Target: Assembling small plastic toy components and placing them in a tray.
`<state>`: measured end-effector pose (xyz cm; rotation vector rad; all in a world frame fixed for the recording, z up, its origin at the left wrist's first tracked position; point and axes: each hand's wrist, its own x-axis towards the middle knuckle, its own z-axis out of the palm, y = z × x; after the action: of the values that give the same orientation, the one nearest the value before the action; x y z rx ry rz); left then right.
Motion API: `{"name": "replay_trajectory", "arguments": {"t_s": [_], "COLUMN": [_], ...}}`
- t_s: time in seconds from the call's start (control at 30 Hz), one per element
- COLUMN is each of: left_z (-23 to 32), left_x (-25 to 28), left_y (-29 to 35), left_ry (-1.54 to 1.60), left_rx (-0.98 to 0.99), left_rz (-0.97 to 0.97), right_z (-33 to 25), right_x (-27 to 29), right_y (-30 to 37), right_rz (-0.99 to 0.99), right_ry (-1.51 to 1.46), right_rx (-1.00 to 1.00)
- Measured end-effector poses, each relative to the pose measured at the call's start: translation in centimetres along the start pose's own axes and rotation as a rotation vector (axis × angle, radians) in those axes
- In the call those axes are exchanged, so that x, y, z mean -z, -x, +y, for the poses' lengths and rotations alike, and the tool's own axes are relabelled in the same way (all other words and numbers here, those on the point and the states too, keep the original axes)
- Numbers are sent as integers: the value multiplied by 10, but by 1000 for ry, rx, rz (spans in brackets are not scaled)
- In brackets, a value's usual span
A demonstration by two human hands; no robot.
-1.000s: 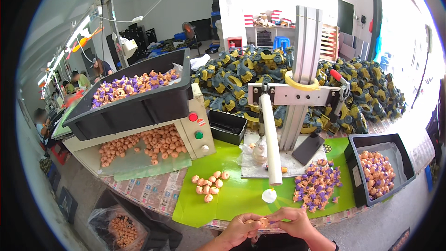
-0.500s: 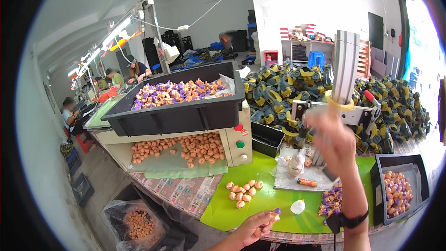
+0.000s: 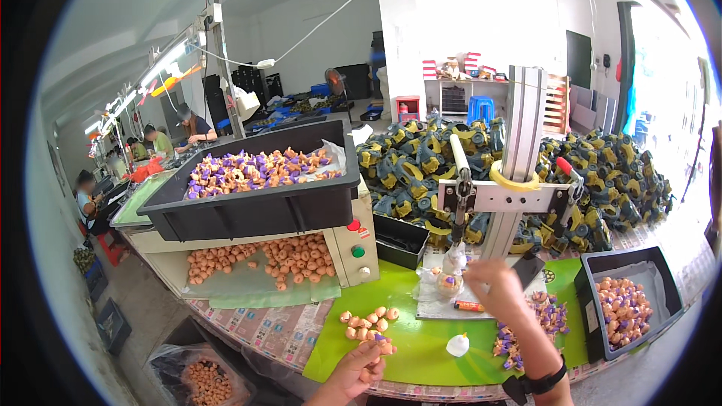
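Near the front edge of the green mat, my left hand (image 3: 356,373) pinches a small peach-and-purple plastic part (image 3: 384,345). Just beyond it lies a loose group of round peach parts (image 3: 367,325). My right hand (image 3: 495,287) is beside the hand press's clear fixture (image 3: 450,283), fingers bent and slightly blurred; whether it grips anything does not show. Above stands the press lever (image 3: 459,156), upright with a pale grip, on a metal column (image 3: 524,116). An orange tube (image 3: 469,306) lies by the fixture, and a white bottle (image 3: 457,344) stands between my hands.
Purple-and-peach parts (image 3: 553,317) lie by my right forearm, next to a black bin (image 3: 589,297) of similar parts. At left, a large black tray (image 3: 248,214) sits on a cream machine (image 3: 353,256). Yellow-grey toy bodies (image 3: 398,169) pile up behind; people work far left.
My right hand has come down from beside the press lever to the fixture. My left hand, still pinching the part, is closer to the round parts. The whole view has shifted.
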<state>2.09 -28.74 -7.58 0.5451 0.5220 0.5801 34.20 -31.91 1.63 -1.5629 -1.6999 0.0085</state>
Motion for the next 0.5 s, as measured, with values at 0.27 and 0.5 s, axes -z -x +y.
{"name": "replay_trajectory", "arguments": {"t_s": [0.27, 0.5], "left_z": [1, 25], "left_x": [-29, -23], "left_y": [-41, -56], "left_ry": [-44, -182], "left_rx": [4, 18], "left_rz": [-74, 53], "right_z": [52, 25], "right_x": [-88, 26], "right_y": [13, 79], "right_rz": [-203, 271], "right_ry": [278, 148], "right_rx": [133, -180]}}
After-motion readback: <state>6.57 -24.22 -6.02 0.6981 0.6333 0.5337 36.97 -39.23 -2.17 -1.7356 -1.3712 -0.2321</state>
